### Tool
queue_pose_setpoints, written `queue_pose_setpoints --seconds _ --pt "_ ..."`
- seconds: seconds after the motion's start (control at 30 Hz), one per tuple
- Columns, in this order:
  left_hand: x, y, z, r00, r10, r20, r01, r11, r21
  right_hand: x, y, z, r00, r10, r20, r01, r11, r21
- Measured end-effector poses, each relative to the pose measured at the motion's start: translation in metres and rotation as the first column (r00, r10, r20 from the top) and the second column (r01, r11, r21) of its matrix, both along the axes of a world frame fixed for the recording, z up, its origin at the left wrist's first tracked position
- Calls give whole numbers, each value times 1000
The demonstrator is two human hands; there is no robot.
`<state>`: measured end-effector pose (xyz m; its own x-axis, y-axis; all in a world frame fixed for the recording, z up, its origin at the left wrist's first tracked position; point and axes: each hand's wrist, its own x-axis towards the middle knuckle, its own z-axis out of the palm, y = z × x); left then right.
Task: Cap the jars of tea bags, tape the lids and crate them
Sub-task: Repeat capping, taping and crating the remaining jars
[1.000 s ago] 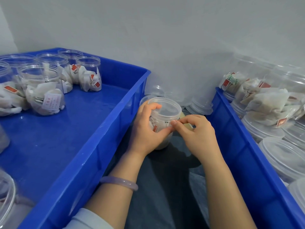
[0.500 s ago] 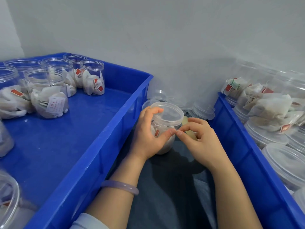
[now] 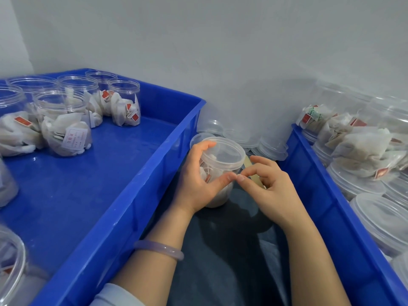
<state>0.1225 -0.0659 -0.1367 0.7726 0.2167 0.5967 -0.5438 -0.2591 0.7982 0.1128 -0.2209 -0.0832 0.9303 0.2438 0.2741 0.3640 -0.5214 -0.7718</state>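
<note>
Down between the left blue crate (image 3: 132,195) and the right blue crate (image 3: 318,195), lidded jar of tea bags (image 3: 220,160), left hand (image 3: 196,182) wrapped round its side, right hand (image 3: 271,188) just beside, fingers curled, thumb tips touching, any pinched tape impossible to tell, open filled jars (image 3: 124,102) in the left crate.
</note>
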Motion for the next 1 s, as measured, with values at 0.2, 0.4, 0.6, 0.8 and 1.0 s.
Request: queue_pose_setpoints --seconds 0.2,0.4,0.6,0.8,1.0 --pt "1 -1 1 1000 -3 -3 3 1000 -21 -1 0 0 999 25 -22 -24 998 62" --pt "1 -1 1 1000 3 -3 -3 1000 -27 -1 4 1 1000 3 -26 -2 998 65" --pt "3 0 -1 1000 18 -4 -18 1000 -7 0 5 0 1000 -19 -11 19 999 43" --pt "3 0 1 1000 3 -12 -3 999 -35 3 7 -2 999 -49 -6 50 998 50" --pt "0 -1 3 1000 -18 -7 18 999 -39 4 9 -4 998 -70 1 70 997 37"
